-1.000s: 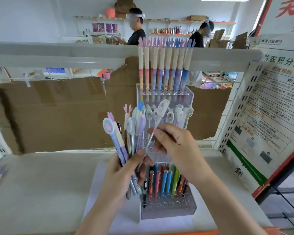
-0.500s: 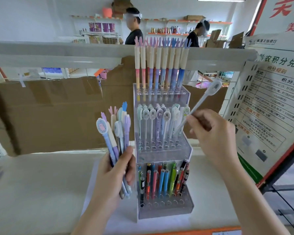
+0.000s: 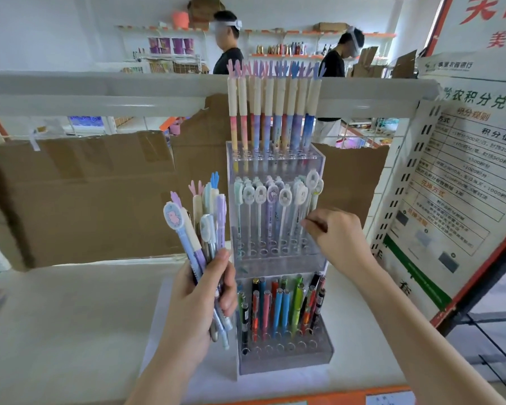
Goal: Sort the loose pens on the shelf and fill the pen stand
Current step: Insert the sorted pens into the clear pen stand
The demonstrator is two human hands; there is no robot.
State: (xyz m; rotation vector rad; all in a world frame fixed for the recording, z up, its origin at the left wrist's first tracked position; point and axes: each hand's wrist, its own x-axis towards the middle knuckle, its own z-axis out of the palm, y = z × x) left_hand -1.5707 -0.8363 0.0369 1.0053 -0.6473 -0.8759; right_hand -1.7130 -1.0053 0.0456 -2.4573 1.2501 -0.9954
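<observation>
Pens are going into the clear three-tier pen stand (image 3: 278, 358), which is standing near the front edge of the shelf (image 3: 56, 317), right of its middle. A second ago the right hand (image 3: 338, 235) was pulling a white round-topped pen (image 3: 309, 200) out of the bunch; half a second ago it was carrying it up and to the right. Now it is pinching that pen low on the barrel and seating it at the right end of the middle tier, so, by my reading, one more slot is being filled and the matching row is nearly complete. The left hand (image 3: 200, 299) is gripping the bunch of loose pens (image 3: 200, 229) upright, just left of the stand.

Counting: three tiers; roughly ten tall antler-topped pens in the top one; about nine round-topped pens in the middle, though they overlap too much to be sure; about a dozen coloured clip pens in the bottom tier; and around eight pens in the held bunch. Two people are standing beyond the shelf.
</observation>
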